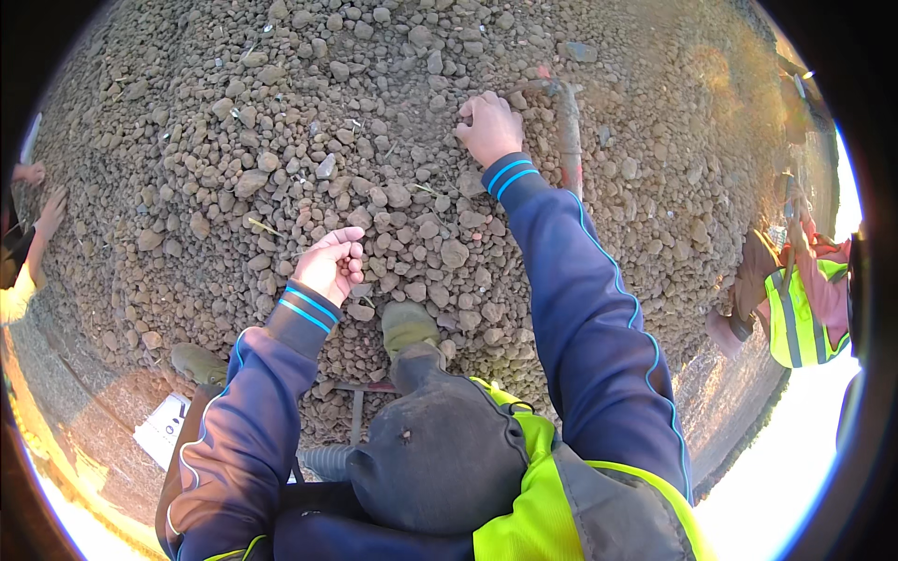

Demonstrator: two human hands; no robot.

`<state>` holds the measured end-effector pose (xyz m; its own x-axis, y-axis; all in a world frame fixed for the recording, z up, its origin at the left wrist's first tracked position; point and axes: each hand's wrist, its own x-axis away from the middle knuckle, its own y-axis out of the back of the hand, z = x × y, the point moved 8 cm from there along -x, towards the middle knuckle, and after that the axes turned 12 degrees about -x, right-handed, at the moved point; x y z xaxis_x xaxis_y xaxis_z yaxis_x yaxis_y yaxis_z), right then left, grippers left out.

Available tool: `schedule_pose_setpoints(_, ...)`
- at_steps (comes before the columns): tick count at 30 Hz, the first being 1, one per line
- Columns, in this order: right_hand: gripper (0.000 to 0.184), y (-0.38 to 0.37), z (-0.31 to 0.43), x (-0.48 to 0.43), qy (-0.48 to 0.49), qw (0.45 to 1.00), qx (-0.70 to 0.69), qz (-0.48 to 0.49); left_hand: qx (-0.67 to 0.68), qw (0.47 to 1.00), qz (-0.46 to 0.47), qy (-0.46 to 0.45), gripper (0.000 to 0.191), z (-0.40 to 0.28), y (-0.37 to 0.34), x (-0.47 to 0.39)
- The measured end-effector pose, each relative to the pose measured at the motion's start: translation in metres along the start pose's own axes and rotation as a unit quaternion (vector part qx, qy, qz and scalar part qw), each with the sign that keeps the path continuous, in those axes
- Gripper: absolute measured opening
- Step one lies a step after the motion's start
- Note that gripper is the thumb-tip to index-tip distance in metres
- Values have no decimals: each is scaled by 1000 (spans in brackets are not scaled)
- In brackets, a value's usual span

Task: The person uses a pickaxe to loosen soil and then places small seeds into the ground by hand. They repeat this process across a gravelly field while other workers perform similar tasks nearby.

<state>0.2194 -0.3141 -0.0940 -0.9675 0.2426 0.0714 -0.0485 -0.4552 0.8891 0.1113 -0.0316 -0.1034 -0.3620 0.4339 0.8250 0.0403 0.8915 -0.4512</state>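
My left hand hovers over brown stony soil, palm partly turned up and fingers loosely curled. Whether anything small sits inside the curl is unclear. Farther out, my right hand is back-up against the soil, its fingers bent and some tips hidden. I cannot tell if it grips a clod. Just right of that hand lies a pick-like tool with worn red paint on its handle. Its thin curved head reaches left towards my fingers, and my right sleeve covers the handle's lower end.
My shoe stands on the clods below my left hand. A white container is at lower left. Another person's hands rest on the slope at far left. At right, a person in a reflective vest holds a long handle.
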Motion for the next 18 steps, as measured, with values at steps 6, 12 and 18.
schedule_pose_setpoints(6,20,1,-3,12,8,1000,29,-1,-5,1000,8,5,18,3,2,0)
schedule_pose_setpoints(12,16,14,2,6,42,990,103,-81,-14,1000,18,9,18,8,4,-1)
schedule_pose_setpoints(18,12,72,-13,64,48,979,-172,-99,-21,1000,18,2,22,6,8,3)
